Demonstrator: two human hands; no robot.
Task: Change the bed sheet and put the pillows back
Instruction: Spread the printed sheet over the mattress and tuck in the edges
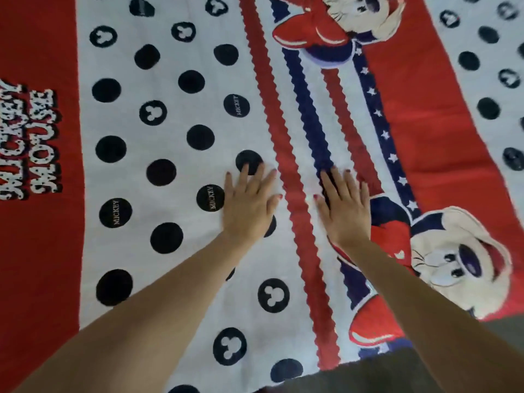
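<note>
A printed bed sheet fills nearly the whole view, lying spread out flat. It is white with black dots, red bands, red and blue wavy stripes and cartoon mouse figures. My left hand lies palm down on the white dotted part, fingers spread. My right hand lies palm down just right of the red wavy stripe, over the blue stripe, fingers spread. Both hands press flat on the sheet and hold nothing. No pillows are in view.
The sheet's near edge runs across the bottom right, with a dark grey-brown surface showing beyond it. A red band with white lettering runs down the left side.
</note>
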